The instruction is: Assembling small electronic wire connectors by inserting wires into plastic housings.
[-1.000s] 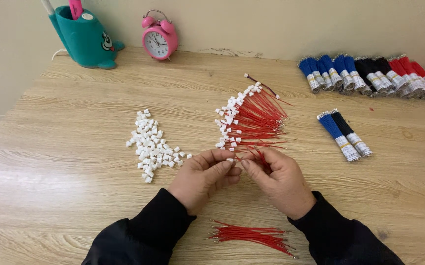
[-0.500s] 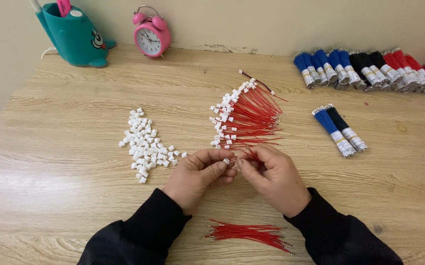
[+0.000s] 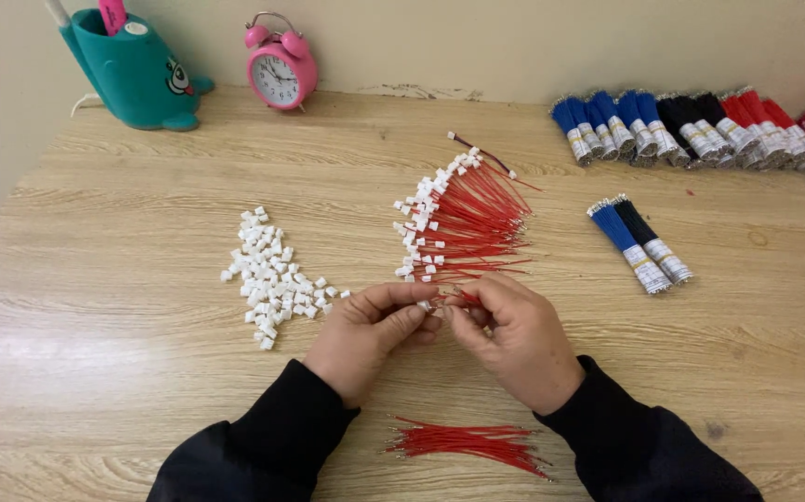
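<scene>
1. Two hands, left hand and right hand, are pinching a white connector and red wire between fingertips.
2. A slipping pinch is risking the connector dropping among the finished wires just beyond.

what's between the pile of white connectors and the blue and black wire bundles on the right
In the head view, the fan of red wires with white connectors lies between the white connector pile and the two bundles.
</scene>
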